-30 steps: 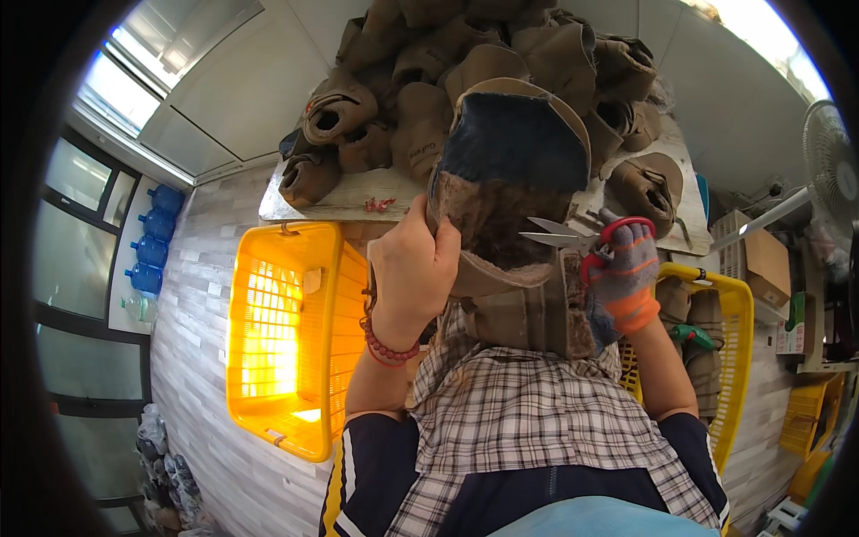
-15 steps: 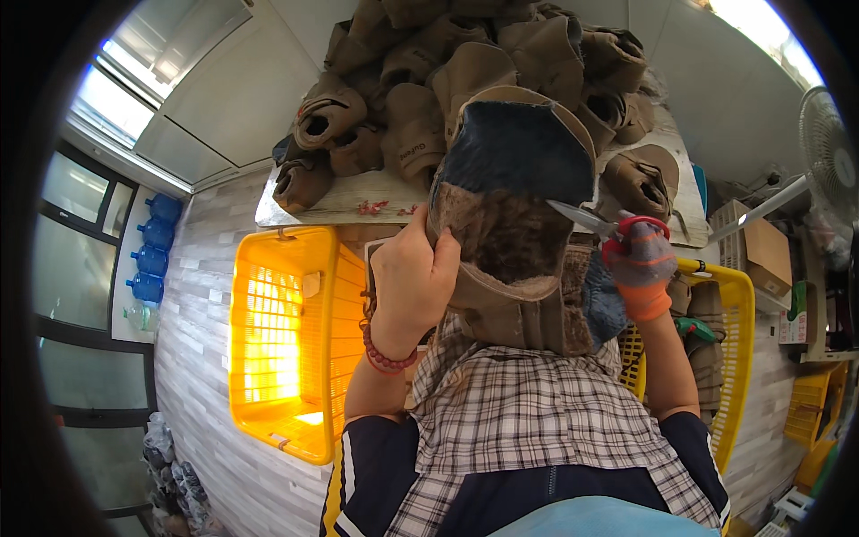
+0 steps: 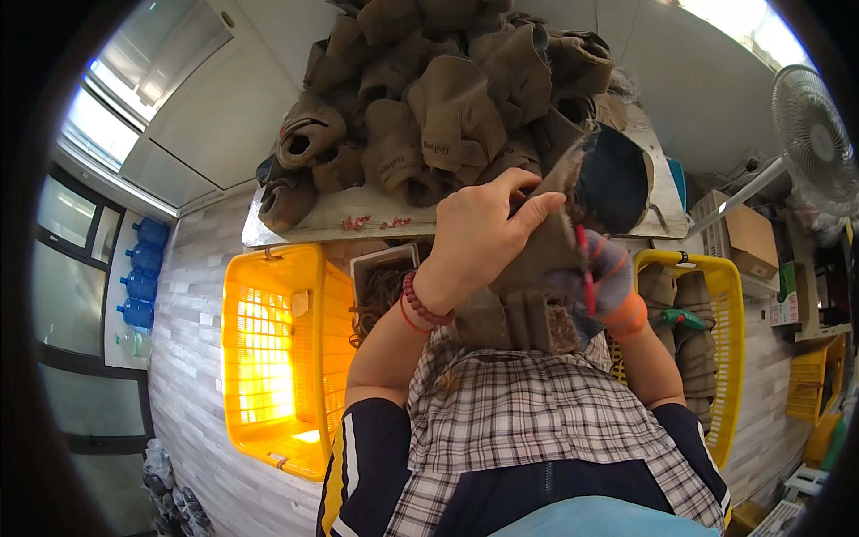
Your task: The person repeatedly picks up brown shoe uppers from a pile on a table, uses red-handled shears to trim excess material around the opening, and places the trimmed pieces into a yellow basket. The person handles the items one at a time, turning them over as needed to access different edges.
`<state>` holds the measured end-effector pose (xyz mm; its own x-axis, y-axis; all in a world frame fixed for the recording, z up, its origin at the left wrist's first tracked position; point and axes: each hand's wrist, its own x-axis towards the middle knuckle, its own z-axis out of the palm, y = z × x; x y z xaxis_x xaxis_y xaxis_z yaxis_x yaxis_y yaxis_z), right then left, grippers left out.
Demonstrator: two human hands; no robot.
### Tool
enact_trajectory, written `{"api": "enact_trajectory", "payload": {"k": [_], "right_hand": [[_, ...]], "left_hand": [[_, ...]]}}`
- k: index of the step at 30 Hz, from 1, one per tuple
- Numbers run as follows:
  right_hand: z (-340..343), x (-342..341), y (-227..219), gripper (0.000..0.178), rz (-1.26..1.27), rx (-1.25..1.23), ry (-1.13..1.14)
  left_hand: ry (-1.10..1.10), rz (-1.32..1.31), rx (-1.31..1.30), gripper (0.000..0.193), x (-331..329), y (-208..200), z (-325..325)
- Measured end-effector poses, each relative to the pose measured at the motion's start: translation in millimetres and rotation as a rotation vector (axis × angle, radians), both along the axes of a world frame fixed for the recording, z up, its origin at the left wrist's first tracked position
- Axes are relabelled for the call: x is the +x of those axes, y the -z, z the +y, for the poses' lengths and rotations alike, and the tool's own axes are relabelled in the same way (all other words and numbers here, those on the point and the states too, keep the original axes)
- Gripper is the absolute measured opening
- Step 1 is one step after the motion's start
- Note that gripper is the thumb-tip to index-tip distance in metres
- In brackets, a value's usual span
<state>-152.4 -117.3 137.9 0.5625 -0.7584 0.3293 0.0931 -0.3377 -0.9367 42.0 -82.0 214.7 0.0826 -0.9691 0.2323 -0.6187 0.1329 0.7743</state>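
A brown boot upper (image 3: 617, 183), with dark blue lining at its opening, is held up over my lap. My left hand (image 3: 483, 228), bare with a red bead bracelet, is closed on its edge, thumb on top. Low against the upper's right side, my right hand (image 3: 616, 285), in a grey and orange glove, grips red-handled scissors (image 3: 587, 268). The scissor blades are hidden from sight. Another brown upper (image 3: 519, 320) with fleecy lining lies on my lap, against the checked apron.
Brown uppers (image 3: 452, 107) are heaped on the table (image 3: 327, 229), with red scraps by its front edge. A yellow basket (image 3: 315, 367) stands left; another yellow basket (image 3: 734, 349), holding uppers, stands right. Between lies a box of scraps (image 3: 380, 291). A fan (image 3: 814, 139) is far right.
The upper has turned, so its fleecy inside no longer faces me. My left hand has moved right and up along its edge. The scissors have come lower and left, blades now hidden.
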Motion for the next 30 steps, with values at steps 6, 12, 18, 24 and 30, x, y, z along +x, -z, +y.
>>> {"api": "enact_trajectory", "payload": {"k": [6, 12, 18, 24, 30], "right_hand": [[-22.7, -82.6, 26.7, 0.061, -0.666, 0.236, 0.015], [-15.3, -121.3, 84.9, 0.058, -0.833, 0.387, 0.101], [-4.9, -114.7, 85.6, 0.054, -0.806, 0.342, 0.063], [20.8, -96.5, 66.1, 0.037, -0.656, 0.690, 0.278], [41.7, -132.1, 37.6, 0.038, 0.319, 0.061, 0.659]], "left_hand": [[0.140, 0.612, -0.024, 0.030, 16.2, 64.6, 6.9], [0.356, 0.885, 0.272, 0.054, -45.4, 90.4, 10.1], [0.366, 0.782, 0.444, 0.060, -81.7, 75.1, 1.0], [0.175, 0.642, 0.096, 0.061, -81.7, 96.7, -3.6], [0.111, 0.476, 0.093, 0.066, -68.8, 94.8, -5.2]]}}
